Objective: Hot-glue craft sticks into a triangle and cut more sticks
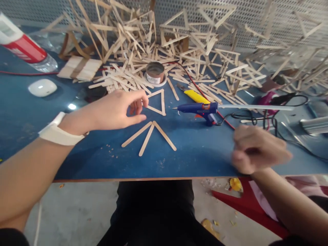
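Note:
My left hand point(116, 109) hovers over the table with its thumb and curved fingers apart and nothing visibly between them. Beside its fingertips lies a triangle of popsicle sticks point(163, 102), its left corner partly hidden by the hand. Below that, several popsicle sticks point(147, 138) fan out from one meeting point. My right hand point(258, 148) is over the table's right front, blurred by motion with its fingers curled; whether it holds anything cannot be made out. Between the hands, a blue hot glue gun point(197, 108) with a long glue stick point(256, 107) points left.
Loose popsicle sticks point(123, 78) and glued stick frames point(205, 37) are heaped at the back. A yellow utility knife point(196, 96), a round tin point(155, 72), a white mouse point(42, 87) and a bottle point(28, 48) stand or lie around. Black cable point(252, 118) runs at right.

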`<action>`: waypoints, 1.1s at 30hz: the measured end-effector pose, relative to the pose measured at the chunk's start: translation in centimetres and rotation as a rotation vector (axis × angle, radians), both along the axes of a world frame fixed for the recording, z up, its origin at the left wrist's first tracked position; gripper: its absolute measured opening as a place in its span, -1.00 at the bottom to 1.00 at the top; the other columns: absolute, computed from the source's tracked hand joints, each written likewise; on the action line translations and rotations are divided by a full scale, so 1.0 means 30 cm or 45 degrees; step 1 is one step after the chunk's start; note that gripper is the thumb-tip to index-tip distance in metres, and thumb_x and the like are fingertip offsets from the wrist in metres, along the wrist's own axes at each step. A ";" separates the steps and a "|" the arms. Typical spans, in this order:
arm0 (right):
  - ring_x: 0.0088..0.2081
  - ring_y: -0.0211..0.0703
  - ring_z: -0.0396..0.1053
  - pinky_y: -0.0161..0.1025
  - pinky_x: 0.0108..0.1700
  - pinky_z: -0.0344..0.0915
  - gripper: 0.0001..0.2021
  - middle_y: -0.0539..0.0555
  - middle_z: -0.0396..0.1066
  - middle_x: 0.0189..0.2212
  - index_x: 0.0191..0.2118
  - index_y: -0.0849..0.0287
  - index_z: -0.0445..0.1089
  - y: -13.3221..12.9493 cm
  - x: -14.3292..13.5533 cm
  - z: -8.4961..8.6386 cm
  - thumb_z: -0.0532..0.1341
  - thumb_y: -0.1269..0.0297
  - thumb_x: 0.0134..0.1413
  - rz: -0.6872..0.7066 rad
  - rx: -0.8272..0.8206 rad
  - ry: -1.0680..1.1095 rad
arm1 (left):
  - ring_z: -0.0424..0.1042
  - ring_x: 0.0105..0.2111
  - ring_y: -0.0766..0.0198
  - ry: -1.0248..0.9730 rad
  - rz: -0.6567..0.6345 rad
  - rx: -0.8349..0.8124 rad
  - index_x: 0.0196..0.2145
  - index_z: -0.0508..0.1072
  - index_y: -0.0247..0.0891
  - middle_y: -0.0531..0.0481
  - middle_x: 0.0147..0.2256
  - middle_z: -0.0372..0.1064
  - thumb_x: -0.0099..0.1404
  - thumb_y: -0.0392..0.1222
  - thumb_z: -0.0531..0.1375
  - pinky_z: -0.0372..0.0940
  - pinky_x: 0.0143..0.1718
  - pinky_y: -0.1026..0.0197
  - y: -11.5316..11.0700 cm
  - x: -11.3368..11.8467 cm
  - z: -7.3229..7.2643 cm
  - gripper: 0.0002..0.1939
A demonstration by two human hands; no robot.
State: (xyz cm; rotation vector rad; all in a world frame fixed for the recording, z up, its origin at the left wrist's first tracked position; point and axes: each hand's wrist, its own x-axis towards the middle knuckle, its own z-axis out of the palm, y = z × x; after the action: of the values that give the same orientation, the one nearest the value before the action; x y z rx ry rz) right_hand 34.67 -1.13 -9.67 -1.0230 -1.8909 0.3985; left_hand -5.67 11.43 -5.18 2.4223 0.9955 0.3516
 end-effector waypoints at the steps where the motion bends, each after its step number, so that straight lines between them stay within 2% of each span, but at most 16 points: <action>1: -0.63 -0.14 0.18 -0.08 -0.58 0.10 -0.53 -0.06 0.22 -0.61 -0.37 -0.07 0.36 -0.012 -0.033 0.027 0.53 -0.15 0.41 0.126 0.172 -0.207 | 0.54 -0.38 0.18 0.031 -0.033 -0.020 -0.09 0.59 -0.08 0.03 -0.31 0.65 0.46 0.14 0.38 0.36 -0.29 0.07 -0.007 0.000 -0.004 -0.72; 2: -0.59 -0.18 0.27 -0.11 -0.55 0.20 -0.63 -0.07 0.41 -0.53 -0.32 -0.07 0.45 -0.017 -0.074 0.052 0.63 0.05 0.32 0.189 0.241 -0.309 | 0.53 -0.41 0.18 0.067 -0.060 -0.023 -0.15 0.59 -0.08 0.04 -0.34 0.62 0.45 0.16 0.39 0.33 -0.31 0.07 -0.013 0.002 -0.008 -0.72; 3: -0.52 -0.18 0.39 -0.14 -0.51 0.28 -0.70 -0.05 0.54 -0.43 -0.26 -0.05 0.51 -0.013 -0.119 0.073 0.64 0.20 0.31 0.211 0.242 -0.414 | 0.53 -0.42 0.17 0.106 -0.079 -0.012 -0.20 0.57 -0.08 0.04 -0.36 0.60 0.44 0.17 0.38 0.29 -0.32 0.08 -0.020 0.007 -0.012 -0.71; 4: -0.46 -0.18 0.46 -0.15 -0.46 0.33 -0.76 -0.03 0.60 -0.37 -0.22 -0.03 0.51 -0.002 -0.167 0.089 0.57 0.25 0.40 0.216 0.232 -0.552 | 0.52 -0.41 0.16 0.146 -0.091 0.008 -0.23 0.55 -0.08 0.03 -0.35 0.60 0.44 0.18 0.38 0.26 -0.32 0.08 -0.026 0.012 -0.017 -0.70; 7: -0.34 -0.15 0.56 -0.16 -0.36 0.36 -0.87 0.03 0.66 -0.23 -0.15 0.04 0.53 0.058 -0.297 0.091 0.41 0.22 0.55 0.209 0.018 -0.669 | 0.57 -0.31 0.11 0.218 -0.087 0.070 -0.27 0.52 -0.11 -0.04 -0.22 0.65 0.44 0.12 0.35 0.24 -0.30 0.08 -0.041 0.022 -0.034 -0.72; 9: -0.33 -0.13 0.55 -0.15 -0.35 0.30 -0.88 0.06 0.68 -0.17 -0.11 0.05 0.54 0.099 -0.352 0.064 0.43 0.19 0.48 0.207 -0.120 -0.678 | 0.59 -0.25 0.08 0.218 -0.079 0.090 -0.26 0.52 -0.12 -0.08 -0.13 0.68 0.44 0.00 0.32 0.28 -0.26 0.07 -0.050 0.023 -0.044 -0.82; 11: -0.32 -0.13 0.54 -0.16 -0.32 0.27 -0.85 0.03 0.67 -0.18 -0.12 0.04 0.50 0.126 -0.378 0.031 0.47 0.21 0.38 0.203 -0.205 -0.647 | 0.60 -0.26 0.09 0.205 -0.075 0.088 -0.26 0.53 -0.14 -0.09 -0.12 0.68 0.45 -0.12 0.28 0.30 -0.23 0.07 -0.058 0.023 -0.053 -0.89; 14: -0.42 -0.18 0.41 -0.18 -0.35 0.23 -0.80 -0.03 0.59 -0.31 -0.21 0.02 0.40 0.133 -0.379 -0.002 0.45 0.25 0.34 0.161 -0.224 -0.568 | 0.58 -0.31 0.12 0.165 -0.049 0.048 -0.30 0.51 -0.15 -0.08 -0.20 0.64 0.47 -0.17 0.28 0.32 -0.24 0.07 -0.074 0.026 -0.067 -0.87; 17: -0.52 -0.22 0.24 -0.17 -0.39 0.17 -0.76 -0.10 0.47 -0.44 -0.27 0.00 0.35 0.122 -0.369 -0.008 0.44 0.28 0.34 0.113 -0.230 -0.498 | 0.59 -0.26 0.08 0.115 -0.016 0.033 -0.30 0.49 -0.15 -0.08 -0.23 0.59 0.46 -0.21 0.27 0.39 -0.19 0.05 -0.089 0.032 -0.083 -0.88; 20: -0.55 -0.22 0.20 -0.17 -0.38 0.18 -0.76 -0.16 0.35 -0.54 -0.29 -0.01 0.39 0.115 -0.366 -0.003 0.47 0.31 0.30 0.100 -0.248 -0.420 | 0.63 -0.16 0.03 0.098 -0.002 0.053 -0.22 0.50 -0.16 -0.11 -0.15 0.61 0.50 -0.26 0.21 0.43 -0.07 0.02 -0.091 0.031 -0.087 -0.91; 23: -0.57 -0.22 0.18 -0.17 -0.40 0.18 -0.76 -0.19 0.28 -0.59 -0.29 -0.02 0.42 0.119 -0.367 0.000 0.50 0.29 0.29 0.097 -0.284 -0.370 | 0.61 -0.25 0.08 0.019 0.019 -0.038 -0.16 0.55 -0.14 -0.06 -0.20 0.64 0.57 -0.17 0.28 0.42 -0.16 0.03 -0.076 0.022 -0.063 -0.92; 25: -0.58 -0.21 0.20 -0.16 -0.42 0.17 -0.75 -0.19 0.29 -0.59 -0.29 -0.02 0.43 0.122 -0.364 0.004 0.52 0.26 0.28 0.096 -0.324 -0.346 | 0.58 -0.35 0.15 -0.103 -0.007 -0.182 -0.21 0.61 -0.11 0.00 -0.28 0.65 0.53 -0.08 0.40 0.40 -0.27 0.06 -0.070 0.021 -0.037 -0.86; 28: -0.56 -0.22 0.24 -0.15 -0.42 0.17 -0.81 -0.16 0.40 -0.53 -0.25 -0.02 0.45 0.121 -0.354 0.018 0.49 0.28 0.25 0.131 -0.373 -0.348 | 0.59 -0.40 0.21 -0.248 -0.106 -0.395 -0.30 0.65 -0.10 0.04 -0.30 0.71 0.49 -0.08 0.47 0.43 -0.33 0.10 -0.091 0.042 -0.019 -0.82; 30: -0.55 -0.24 0.23 -0.14 -0.41 0.17 -0.83 -0.13 0.50 -0.45 -0.22 -0.01 0.45 0.116 -0.344 0.035 0.46 0.30 0.22 0.174 -0.388 -0.404 | 0.59 -0.44 0.23 -0.246 -0.127 -0.419 -0.32 0.64 -0.10 0.09 -0.36 0.69 0.50 -0.10 0.45 0.43 -0.34 0.12 -0.121 0.065 -0.030 -0.81; 33: -0.48 -0.20 0.33 -0.14 -0.40 0.20 -0.71 -0.08 0.58 -0.32 -0.15 -0.02 0.40 0.099 -0.327 0.061 0.50 0.25 0.11 0.232 -0.448 -0.532 | 0.54 -0.49 0.24 -0.197 -0.143 -0.349 -0.34 0.55 -0.09 0.13 -0.44 0.59 0.53 -0.14 0.42 0.37 -0.36 0.12 -0.161 0.093 -0.066 -0.76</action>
State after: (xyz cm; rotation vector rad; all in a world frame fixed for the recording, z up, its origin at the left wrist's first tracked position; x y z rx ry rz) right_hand 24.85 1.86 -7.83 -1.2401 -2.3540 0.6844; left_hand -2.88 6.59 -7.17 2.1570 0.7813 0.3337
